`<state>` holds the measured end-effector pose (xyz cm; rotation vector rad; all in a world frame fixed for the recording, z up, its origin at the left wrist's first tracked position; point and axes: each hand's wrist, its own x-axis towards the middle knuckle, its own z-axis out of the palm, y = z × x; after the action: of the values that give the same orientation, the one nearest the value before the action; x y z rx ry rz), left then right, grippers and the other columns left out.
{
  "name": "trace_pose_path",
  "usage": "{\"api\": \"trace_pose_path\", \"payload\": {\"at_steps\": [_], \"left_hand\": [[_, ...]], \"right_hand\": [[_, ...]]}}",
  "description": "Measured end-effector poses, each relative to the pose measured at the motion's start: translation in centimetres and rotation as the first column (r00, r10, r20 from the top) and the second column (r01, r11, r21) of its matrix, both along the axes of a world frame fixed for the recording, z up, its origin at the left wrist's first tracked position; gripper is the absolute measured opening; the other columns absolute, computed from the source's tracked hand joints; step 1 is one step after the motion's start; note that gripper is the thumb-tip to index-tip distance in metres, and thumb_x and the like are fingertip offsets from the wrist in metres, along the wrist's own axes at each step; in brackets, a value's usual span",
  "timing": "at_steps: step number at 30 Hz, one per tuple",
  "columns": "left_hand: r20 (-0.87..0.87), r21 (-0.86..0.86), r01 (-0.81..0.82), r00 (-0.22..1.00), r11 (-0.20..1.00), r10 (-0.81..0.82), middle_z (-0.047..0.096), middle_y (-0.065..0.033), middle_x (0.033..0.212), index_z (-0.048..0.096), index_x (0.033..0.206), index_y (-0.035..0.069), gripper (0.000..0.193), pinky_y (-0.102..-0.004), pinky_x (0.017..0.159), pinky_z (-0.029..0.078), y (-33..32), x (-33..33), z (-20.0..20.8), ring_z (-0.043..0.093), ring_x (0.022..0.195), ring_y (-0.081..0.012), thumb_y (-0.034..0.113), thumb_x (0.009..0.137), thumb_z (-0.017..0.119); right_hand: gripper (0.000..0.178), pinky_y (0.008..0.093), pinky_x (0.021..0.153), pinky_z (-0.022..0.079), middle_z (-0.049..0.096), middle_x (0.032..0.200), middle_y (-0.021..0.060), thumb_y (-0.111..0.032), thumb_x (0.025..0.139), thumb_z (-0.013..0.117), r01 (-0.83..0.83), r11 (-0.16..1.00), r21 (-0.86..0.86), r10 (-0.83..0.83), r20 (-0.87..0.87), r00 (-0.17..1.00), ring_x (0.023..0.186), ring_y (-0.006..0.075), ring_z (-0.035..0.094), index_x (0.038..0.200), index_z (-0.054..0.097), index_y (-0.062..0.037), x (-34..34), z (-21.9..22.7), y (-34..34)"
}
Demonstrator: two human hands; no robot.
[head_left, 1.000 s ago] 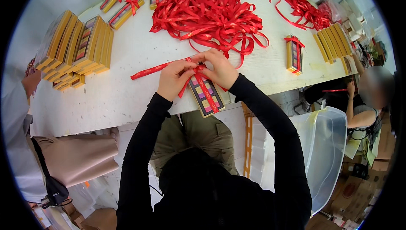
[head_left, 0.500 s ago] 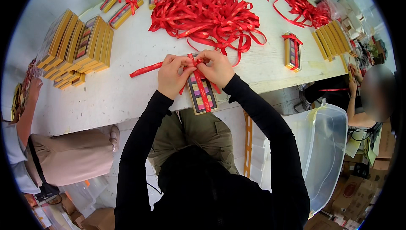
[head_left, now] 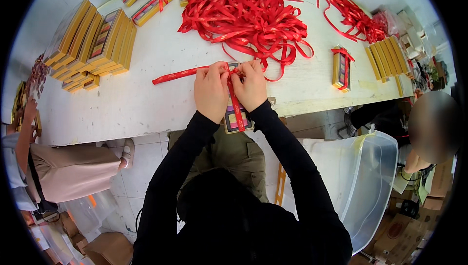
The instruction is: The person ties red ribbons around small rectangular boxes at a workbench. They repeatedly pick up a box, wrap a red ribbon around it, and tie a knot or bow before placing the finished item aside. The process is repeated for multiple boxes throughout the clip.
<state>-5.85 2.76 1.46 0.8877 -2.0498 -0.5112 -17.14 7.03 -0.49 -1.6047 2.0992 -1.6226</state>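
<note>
At the near edge of the table, a narrow gold-edged box with small coloured squares under its top lies between my hands. A red ribbon runs lengthwise over the box, and one loose end stretches out to the left. My left hand pinches the ribbon at the box's upper half. Close beside it, my right hand grips the ribbon too, fingers drawn together. Both hands cover the knot area, so how the ribbon is looped there is partly hidden.
A large heap of red ribbons lies beyond my hands. Stacked gold boxes stand at the left; a bow-tied box sits at the right. A clear plastic bin is below, right. Other people are at both sides.
My hands have drawn closer together over the box, with the left wrist moved rightward. The view has shifted slightly. A person at the left has moved their arm lower.
</note>
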Motion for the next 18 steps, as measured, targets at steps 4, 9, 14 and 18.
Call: {"api": "trace_pose_path", "payload": {"at_steps": [4, 9, 14, 18], "left_hand": [[0.052, -0.051, -0.049, 0.997, 0.997, 0.051, 0.057, -0.0112, 0.096, 0.056, 0.109, 0.005, 0.025, -0.0379, 0.083, 0.041, -0.3, 0.0, -0.5, 0.046, 0.097, -0.0305, 0.008, 0.084, 0.058], [0.015, 0.005, 0.006, 1.0, 1.0, -0.006, 0.053, -0.0108, 0.102, 0.062, 0.096, 0.005, 0.016, -0.0382, 0.086, 0.04, -0.6, 0.6, -0.5, 0.043, 0.101, -0.0307, 0.007, 0.081, 0.062], [0.023, -0.018, -0.048, 0.999, 0.999, 0.048, 0.054, -0.0089, 0.096, 0.061, 0.084, 0.003, 0.01, -0.038, 0.082, 0.043, -0.5, 0.1, -0.4, 0.046, 0.099, -0.0303, 0.006, 0.076, 0.065], [0.061, -0.177, -0.086, 0.993, 0.98, 0.098, 0.055, -0.0091, 0.095, 0.061, 0.083, 0.003, 0.01, -0.0381, 0.081, 0.043, -0.6, 0.4, -0.1, 0.049, 0.095, -0.0303, 0.007, 0.075, 0.065]], "right_hand": [[0.014, 0.0392, 0.068, 0.045, 0.051, 0.086, 0.0159, -0.002, 0.072, 0.065, 0.012, 1.0, -0.008, -0.012, 0.031, 0.999, 0.078, 0.0324, 0.054, 0.081, 0.054, 0.0011, 0.4, -0.1, 0.0], [0.012, 0.0366, 0.065, 0.046, 0.051, 0.086, 0.0148, -0.002, 0.073, 0.064, 0.032, 0.999, -0.033, -0.029, 0.085, 0.996, 0.075, 0.0296, 0.055, 0.08, 0.054, 0.0011, 0.8, -0.3, 0.2], [0.013, 0.0332, 0.065, 0.047, 0.053, 0.086, 0.0126, -0.004, 0.074, 0.066, -0.001, 1.0, -0.025, 0.004, 0.104, 0.995, 0.071, 0.0246, 0.056, 0.084, 0.06, 0.0, 0.4, -0.1, 0.4], [0.02, 0.0271, 0.063, 0.046, 0.055, 0.087, 0.0089, -0.009, 0.075, 0.07, -0.088, 0.996, -0.003, 0.084, 0.316, 0.945, 0.068, 0.0153, 0.055, 0.094, 0.066, -0.0028, -0.4, 0.4, 0.6]]}}
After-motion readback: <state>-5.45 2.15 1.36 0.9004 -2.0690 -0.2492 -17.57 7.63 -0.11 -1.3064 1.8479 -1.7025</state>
